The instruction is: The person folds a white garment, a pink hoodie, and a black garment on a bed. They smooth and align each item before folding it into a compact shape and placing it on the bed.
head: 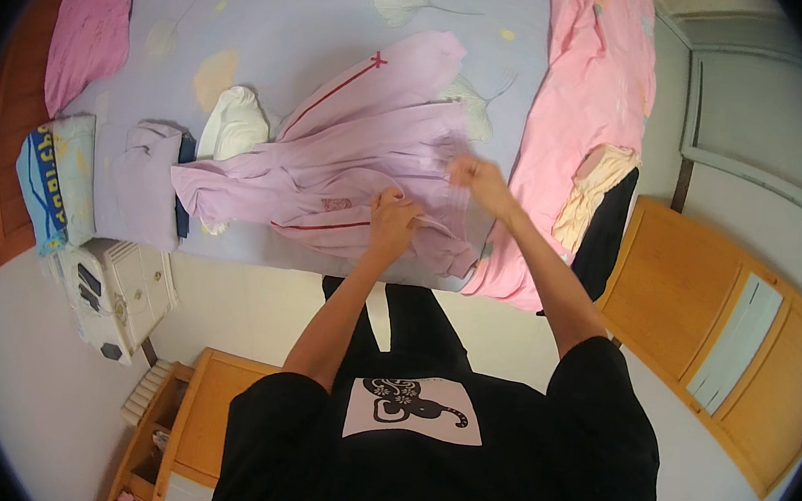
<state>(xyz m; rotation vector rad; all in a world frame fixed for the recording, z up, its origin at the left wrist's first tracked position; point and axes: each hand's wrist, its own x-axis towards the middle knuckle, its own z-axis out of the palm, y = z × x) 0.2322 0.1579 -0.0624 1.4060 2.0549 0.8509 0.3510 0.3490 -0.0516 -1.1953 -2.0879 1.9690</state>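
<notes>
A lilac long-sleeved top (353,146) with red sleeve stripes lies spread on the bed, its ribbed hem to the right. One sleeve points away from me; the nearer one lies along the bed's front edge. My left hand (394,225) has its fingers closed on the top's fabric beside the near sleeve. Blurred by motion, my right hand (480,182) is bent at the ribbed hem, and whether it grips the cloth cannot be made out.
Left of the top are a white cloth (234,125), a folded lilac garment (140,185) and a pillow (74,179). A pink quilt (580,87) runs down the bed's right side, with a cream cloth (592,188) on it. A white bedside cabinet (141,281) stands at the left.
</notes>
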